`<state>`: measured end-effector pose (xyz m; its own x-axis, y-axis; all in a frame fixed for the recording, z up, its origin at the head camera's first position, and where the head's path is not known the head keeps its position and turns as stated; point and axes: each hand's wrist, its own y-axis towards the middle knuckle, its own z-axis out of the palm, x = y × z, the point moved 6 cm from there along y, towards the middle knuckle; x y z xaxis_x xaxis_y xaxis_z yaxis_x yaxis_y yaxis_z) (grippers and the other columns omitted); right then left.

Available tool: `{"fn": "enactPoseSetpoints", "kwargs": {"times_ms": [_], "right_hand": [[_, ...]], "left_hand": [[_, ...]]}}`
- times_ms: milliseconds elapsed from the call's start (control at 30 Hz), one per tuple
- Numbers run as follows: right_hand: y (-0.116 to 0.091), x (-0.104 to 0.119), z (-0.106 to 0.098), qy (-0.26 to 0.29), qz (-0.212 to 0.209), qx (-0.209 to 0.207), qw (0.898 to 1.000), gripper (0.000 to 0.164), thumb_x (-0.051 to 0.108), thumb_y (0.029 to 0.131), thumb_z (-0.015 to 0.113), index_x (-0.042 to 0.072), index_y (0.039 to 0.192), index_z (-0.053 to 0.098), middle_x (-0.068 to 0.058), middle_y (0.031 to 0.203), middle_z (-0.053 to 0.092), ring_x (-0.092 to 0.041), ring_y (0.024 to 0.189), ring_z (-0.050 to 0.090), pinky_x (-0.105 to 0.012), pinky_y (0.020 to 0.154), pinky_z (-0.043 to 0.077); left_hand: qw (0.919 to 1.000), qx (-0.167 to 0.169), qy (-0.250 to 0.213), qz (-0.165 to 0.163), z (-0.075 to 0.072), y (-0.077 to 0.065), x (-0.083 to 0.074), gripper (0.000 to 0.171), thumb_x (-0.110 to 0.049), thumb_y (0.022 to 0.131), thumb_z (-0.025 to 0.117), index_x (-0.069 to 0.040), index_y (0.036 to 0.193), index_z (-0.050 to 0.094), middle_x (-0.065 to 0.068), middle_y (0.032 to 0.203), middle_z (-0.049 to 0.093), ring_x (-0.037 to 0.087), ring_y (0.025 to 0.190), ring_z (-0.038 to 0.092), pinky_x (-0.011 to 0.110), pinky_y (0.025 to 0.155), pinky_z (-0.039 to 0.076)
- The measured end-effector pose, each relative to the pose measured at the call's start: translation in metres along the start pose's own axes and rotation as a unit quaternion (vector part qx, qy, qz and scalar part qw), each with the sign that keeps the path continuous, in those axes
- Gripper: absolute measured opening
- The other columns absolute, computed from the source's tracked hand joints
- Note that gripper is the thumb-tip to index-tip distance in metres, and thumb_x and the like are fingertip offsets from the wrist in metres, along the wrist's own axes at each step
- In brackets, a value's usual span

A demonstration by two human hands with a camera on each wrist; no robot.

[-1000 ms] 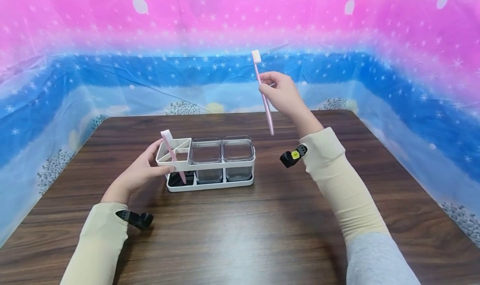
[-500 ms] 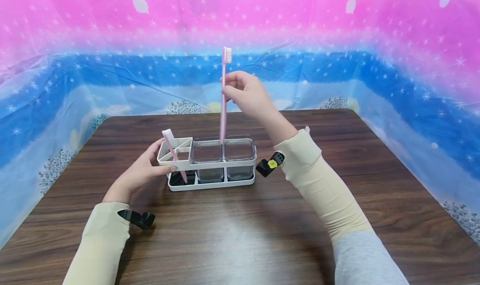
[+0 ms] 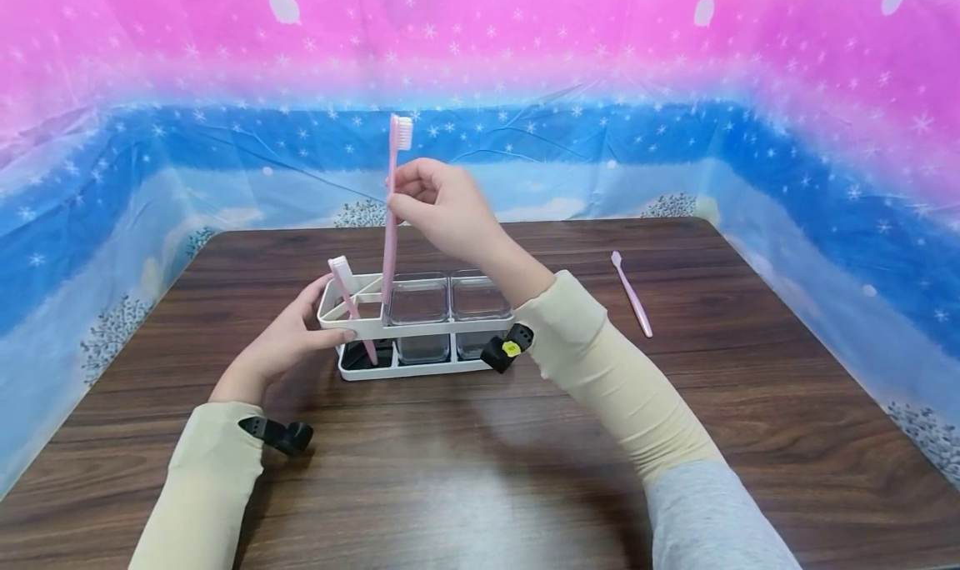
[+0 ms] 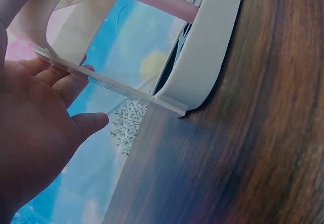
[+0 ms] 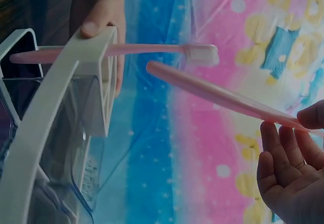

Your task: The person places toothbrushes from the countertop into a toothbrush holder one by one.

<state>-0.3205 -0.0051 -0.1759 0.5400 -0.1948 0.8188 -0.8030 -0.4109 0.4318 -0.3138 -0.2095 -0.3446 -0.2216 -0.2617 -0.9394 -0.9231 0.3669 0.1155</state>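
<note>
A white toothbrush holder (image 3: 420,331) stands on the table, with divided slots at its left end and two clear cups beside them. My left hand (image 3: 270,349) grips that left end, thumb in front and fingers behind. One pink toothbrush (image 3: 342,282) leans in a left slot, bristles up. My right hand (image 3: 453,212) pinches another pink toothbrush (image 5: 217,95) between thumb and fingers. It is upright, bristles up, above the holder near the slots; in the right wrist view its handle end is apart from the frame.
A third pink toothbrush (image 3: 632,295) lies on the brown wooden table (image 3: 420,470), right of the holder. A pink and blue patterned cloth (image 3: 525,78) hangs behind and along both sides.
My right hand has moved left and slightly down, carrying the toothbrush from right of the holder to over its slots. The toothbrush on the table came into sight. The left hand stays put.
</note>
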Motion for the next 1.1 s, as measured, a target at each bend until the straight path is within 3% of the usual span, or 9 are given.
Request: {"fn": "enactPoseSetpoints", "kwargs": {"times_ms": [233, 500, 767, 1100], "right_hand": [[0.003, -0.007, 0.02, -0.049, -0.017, 0.004, 0.999, 0.019, 0.007, 0.091, 0.06, -0.001, 0.108, 0.064, -0.01, 0.095, 0.066, -0.017, 0.079, 0.063, -0.023, 0.073, 0.05], [0.002, -0.021, 0.04, -0.082, 0.011, 0.029, 0.996, 0.023, 0.012, 0.092, 0.058, 0.003, 0.112, 0.063, -0.006, 0.099, 0.068, -0.014, 0.081, 0.063, -0.022, 0.069, 0.051], [0.002, -0.038, 0.057, -0.096, 0.012, 0.04, 0.995, 0.021, 0.01, 0.091, 0.058, 0.002, 0.11, 0.064, -0.007, 0.098, 0.069, -0.011, 0.083, 0.064, -0.021, 0.077, 0.048], [-0.002, -0.054, 0.072, -0.136, 0.039, 0.068, 0.988, 0.02, 0.014, 0.092, 0.057, 0.005, 0.109, 0.064, -0.002, 0.096, 0.068, -0.009, 0.083, 0.061, -0.019, 0.076, 0.046]], "left_hand": [[0.9999, 0.005, 0.013, -0.006, -0.001, 0.001, 0.001, 0.088, -0.008, 0.088, 0.067, -0.011, 0.154, 0.009, 0.016, 0.131, 0.045, 0.006, 0.101, 0.059, 0.023, 0.084, 0.048], [1.0, 0.005, 0.007, -0.002, 0.001, 0.0, -0.002, 0.086, -0.006, 0.088, 0.066, -0.011, 0.154, 0.011, 0.013, 0.128, 0.047, 0.007, 0.101, 0.058, 0.023, 0.084, 0.048], [0.9999, 0.007, 0.006, 0.004, 0.0, 0.001, 0.001, 0.085, -0.005, 0.088, 0.066, -0.012, 0.154, 0.012, 0.014, 0.129, 0.046, 0.008, 0.102, 0.057, 0.023, 0.084, 0.048], [0.9999, 0.009, 0.006, 0.006, 0.0, 0.001, 0.001, 0.086, -0.006, 0.089, 0.066, -0.013, 0.154, 0.01, 0.011, 0.128, 0.048, 0.007, 0.102, 0.058, 0.023, 0.084, 0.048]]}}
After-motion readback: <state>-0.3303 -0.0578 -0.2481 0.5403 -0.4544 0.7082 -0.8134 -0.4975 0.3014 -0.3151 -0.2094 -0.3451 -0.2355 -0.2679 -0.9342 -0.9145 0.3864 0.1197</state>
